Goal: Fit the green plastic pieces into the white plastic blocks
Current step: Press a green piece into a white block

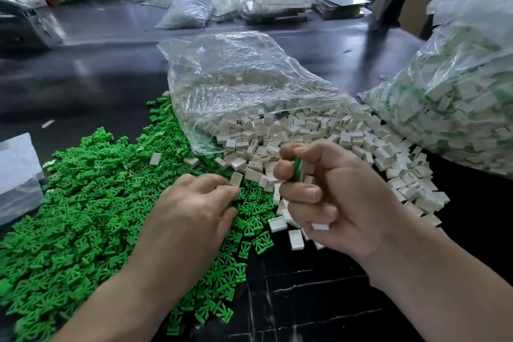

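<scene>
A wide heap of green plastic pieces (83, 203) covers the dark table on the left. White plastic blocks (319, 130) spill from an open clear bag (236, 86) in the middle. My right hand (333, 194) is raised over the blocks, its fingers curled round a white block with a green piece (297, 169) in it; more white blocks sit under its lower fingers. My left hand (191, 211) lies palm down on the green heap, fingertips bent into the pieces at the heap's right edge; what they hold is hidden.
A large clear bag (458, 86) packed with white and green parts stands at the right. A flat plastic bag (16, 175) lies at the left edge. Further bags and metal trays (277, 5) sit at the back of the dark table (319, 300).
</scene>
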`<move>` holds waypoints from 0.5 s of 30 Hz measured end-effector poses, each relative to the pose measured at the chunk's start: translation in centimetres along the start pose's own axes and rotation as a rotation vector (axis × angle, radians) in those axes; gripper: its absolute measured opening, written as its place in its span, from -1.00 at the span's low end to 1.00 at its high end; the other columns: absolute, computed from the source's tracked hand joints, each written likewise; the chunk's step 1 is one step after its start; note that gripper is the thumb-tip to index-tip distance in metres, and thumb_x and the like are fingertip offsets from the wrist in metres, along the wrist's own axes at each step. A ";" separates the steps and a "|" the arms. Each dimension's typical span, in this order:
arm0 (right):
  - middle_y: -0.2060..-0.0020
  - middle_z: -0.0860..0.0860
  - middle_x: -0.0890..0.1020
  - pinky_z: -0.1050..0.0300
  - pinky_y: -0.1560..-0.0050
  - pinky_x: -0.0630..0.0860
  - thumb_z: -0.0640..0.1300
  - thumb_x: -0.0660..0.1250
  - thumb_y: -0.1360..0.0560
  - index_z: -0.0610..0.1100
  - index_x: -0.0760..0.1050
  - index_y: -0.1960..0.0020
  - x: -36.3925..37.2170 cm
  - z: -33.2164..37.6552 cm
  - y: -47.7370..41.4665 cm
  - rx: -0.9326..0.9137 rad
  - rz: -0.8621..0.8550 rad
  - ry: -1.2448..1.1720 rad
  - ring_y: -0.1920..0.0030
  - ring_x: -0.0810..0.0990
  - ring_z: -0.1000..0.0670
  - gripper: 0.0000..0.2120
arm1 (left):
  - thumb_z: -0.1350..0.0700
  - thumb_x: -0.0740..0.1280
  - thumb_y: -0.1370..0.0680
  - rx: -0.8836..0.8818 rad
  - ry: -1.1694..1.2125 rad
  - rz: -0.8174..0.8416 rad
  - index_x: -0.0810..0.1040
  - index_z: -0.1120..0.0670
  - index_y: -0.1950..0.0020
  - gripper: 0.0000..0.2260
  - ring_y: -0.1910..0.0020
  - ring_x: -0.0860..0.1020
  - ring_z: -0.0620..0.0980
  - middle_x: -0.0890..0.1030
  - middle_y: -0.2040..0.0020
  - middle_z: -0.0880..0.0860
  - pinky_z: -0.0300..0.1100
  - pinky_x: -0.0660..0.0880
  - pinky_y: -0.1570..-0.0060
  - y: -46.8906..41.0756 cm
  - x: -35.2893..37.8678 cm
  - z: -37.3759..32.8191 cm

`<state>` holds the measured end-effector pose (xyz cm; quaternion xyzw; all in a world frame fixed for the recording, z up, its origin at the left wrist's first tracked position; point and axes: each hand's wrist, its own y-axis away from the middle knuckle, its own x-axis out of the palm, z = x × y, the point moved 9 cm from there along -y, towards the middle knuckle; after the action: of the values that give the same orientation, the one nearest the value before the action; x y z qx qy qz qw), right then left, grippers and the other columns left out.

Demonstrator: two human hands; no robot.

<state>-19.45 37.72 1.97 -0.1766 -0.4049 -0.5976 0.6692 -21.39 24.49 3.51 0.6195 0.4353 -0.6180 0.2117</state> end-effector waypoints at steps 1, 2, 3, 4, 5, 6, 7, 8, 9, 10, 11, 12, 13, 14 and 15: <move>0.32 -0.07 0.50 0.32 0.73 0.25 -0.24 0.21 -0.46 -0.18 0.41 0.06 0.0 -0.3 -0.1 0.012 0.003 0.026 0.57 0.35 0.11 -0.94 | -0.01 0.39 -0.48 -0.001 0.009 0.000 0.67 -0.01 -0.12 -0.76 0.02 0.57 -0.02 0.66 -0.06 -0.06 -0.11 0.51 -0.03 -0.1 0.0 0.1; 0.32 -0.06 0.50 0.32 0.72 0.24 -0.24 0.23 -0.45 -0.18 0.43 0.07 0.1 -0.5 -0.1 0.020 0.005 0.051 0.56 0.35 0.11 -0.93 | -0.02 0.40 -0.48 -0.008 0.028 -0.004 0.67 0.00 -0.08 -0.78 0.03 0.56 -0.04 0.65 -0.04 -0.07 -0.13 0.50 0.00 -0.1 0.0 0.2; 0.34 -0.06 0.49 0.33 0.72 0.23 -0.22 0.26 -0.44 -0.18 0.44 0.08 0.1 -0.7 -0.1 0.026 0.003 0.073 0.56 0.34 0.11 -0.93 | -0.03 0.40 -0.47 -0.018 0.056 -0.009 0.66 0.00 -0.04 -0.80 0.04 0.54 -0.05 0.63 -0.02 -0.09 -0.17 0.47 0.03 -0.2 -0.1 0.2; 0.36 -0.05 0.48 0.33 0.71 0.22 -0.20 0.29 -0.43 -0.17 0.45 0.11 0.1 -0.7 -0.1 0.031 -0.007 0.087 0.56 0.34 0.11 -0.94 | -0.03 0.42 -0.46 -0.028 0.088 -0.016 0.65 -0.01 -0.01 -0.83 0.04 0.52 -0.07 0.61 -0.01 -0.10 -0.21 0.44 0.05 -0.2 -0.3 0.3; 0.38 -0.03 0.46 0.33 0.71 0.21 -0.16 0.32 -0.44 -0.15 0.44 0.13 0.0 -0.7 0.0 0.037 -0.023 0.093 0.57 0.33 0.11 -0.92 | -0.02 0.43 -0.46 -0.040 0.120 -0.021 0.62 -0.02 0.01 -0.85 0.04 0.51 -0.10 0.58 0.01 -0.12 -0.27 0.39 0.07 -0.1 -0.4 0.3; 0.40 -0.02 0.45 0.33 0.71 0.20 -0.12 0.34 -0.45 -0.14 0.43 0.15 -0.1 -0.8 0.0 0.044 -0.040 0.095 0.57 0.33 0.11 -0.88 | -0.02 0.44 -0.45 -0.049 0.148 -0.024 0.59 -0.04 0.02 -0.85 0.06 0.49 -0.13 0.55 0.02 -0.14 -0.35 0.34 0.08 -0.1 -0.4 0.4; 0.41 -0.02 0.44 0.32 0.72 0.20 -0.09 0.35 -0.45 -0.13 0.41 0.15 -0.2 -0.8 0.1 0.049 -0.053 0.095 0.57 0.32 0.11 -0.85 | -0.02 0.45 -0.46 -0.059 0.170 -0.025 0.56 -0.06 0.00 -0.84 0.08 0.48 -0.15 0.52 0.04 -0.16 -0.42 0.30 0.10 -0.1 -0.5 0.4; 0.42 -0.01 0.43 0.33 0.72 0.20 -0.07 0.35 -0.46 -0.13 0.40 0.15 -0.2 -0.9 0.1 0.055 -0.059 0.097 0.57 0.32 0.11 -0.83 | -0.01 0.45 -0.46 -0.067 0.185 -0.024 0.55 -0.06 -0.03 -0.81 0.09 0.47 -0.17 0.49 0.05 -0.17 -0.43 0.28 0.13 -0.1 -0.4 0.5; 0.42 -0.01 0.43 0.33 0.72 0.20 -0.07 0.35 -0.46 -0.13 0.40 0.15 -0.1 -1.0 0.1 0.061 -0.059 0.102 0.57 0.32 0.12 -0.83 | -0.01 0.46 -0.46 -0.075 0.195 -0.022 0.55 -0.06 -0.08 -0.77 0.10 0.47 -0.16 0.47 0.05 -0.16 -0.41 0.30 0.14 -0.1 -0.4 0.5; 0.42 -0.01 0.43 0.33 0.72 0.20 -0.06 0.36 -0.46 -0.12 0.39 0.15 0.0 -1.2 0.2 0.068 -0.054 0.107 0.58 0.32 0.12 -0.82 | 0.00 0.47 -0.46 -0.081 0.201 -0.020 0.56 -0.04 -0.13 -0.73 0.09 0.47 -0.14 0.47 0.05 -0.14 -0.35 0.34 0.12 -0.2 -0.3 0.6; 0.41 0.00 0.43 0.33 0.72 0.20 -0.06 0.36 -0.45 -0.12 0.40 0.15 0.1 -1.3 0.2 0.076 -0.048 0.112 0.58 0.31 0.12 -0.82 | 0.01 0.47 -0.46 -0.091 0.209 -0.019 0.58 -0.02 -0.18 -0.69 0.10 0.48 -0.13 0.47 0.05 -0.13 -0.29 0.38 0.10 -0.2 -0.4 0.7; 0.41 0.00 0.43 0.32 0.72 0.20 -0.06 0.36 -0.45 -0.12 0.40 0.15 0.2 -1.4 0.2 0.081 -0.038 0.117 0.58 0.31 0.13 -0.82 | 0.03 0.47 -0.46 -0.104 0.228 -0.022 0.59 -0.01 -0.20 -0.69 0.11 0.49 -0.15 0.47 0.06 -0.14 -0.29 0.40 0.09 -0.2 -0.4 0.8; 0.41 0.00 0.43 0.32 0.72 0.20 -0.06 0.36 -0.45 -0.12 0.39 0.14 0.3 -1.5 0.2 0.085 -0.025 0.122 0.58 0.31 0.13 -0.83 | 0.04 0.47 -0.47 -0.124 0.257 -0.028 0.61 -0.02 -0.17 -0.72 0.12 0.49 -0.20 0.46 0.07 -0.16 -0.35 0.40 0.11 -0.2 -0.5 0.9; 0.41 0.00 0.44 0.32 0.72 0.20 -0.06 0.35 -0.46 -0.12 0.39 0.14 0.5 -1.6 0.2 0.087 -0.013 0.131 0.58 0.32 0.13 -0.83 | 0.06 0.47 -0.48 -0.143 0.294 -0.036 0.63 -0.04 -0.12 -0.78 0.14 0.49 -0.23 0.46 0.09 -0.19 -0.41 0.40 0.16 -0.2 -0.6 1.1; 0.41 0.00 0.44 0.33 0.72 0.20 -0.06 0.34 -0.46 -0.12 0.39 0.14 0.6 -1.6 0.2 0.089 -0.004 0.148 0.58 0.32 0.13 -0.83 | 0.08 0.47 -0.48 -0.162 0.330 -0.046 0.65 -0.06 -0.05 -0.84 0.15 0.49 -0.27 0.45 0.11 -0.20 -0.44 0.41 0.20 -0.1 -0.6 1.4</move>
<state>-18.75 36.21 1.45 -0.1014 -0.3809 -0.5919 0.7031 -22.21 23.30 3.93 0.6833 0.5263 -0.4758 0.1724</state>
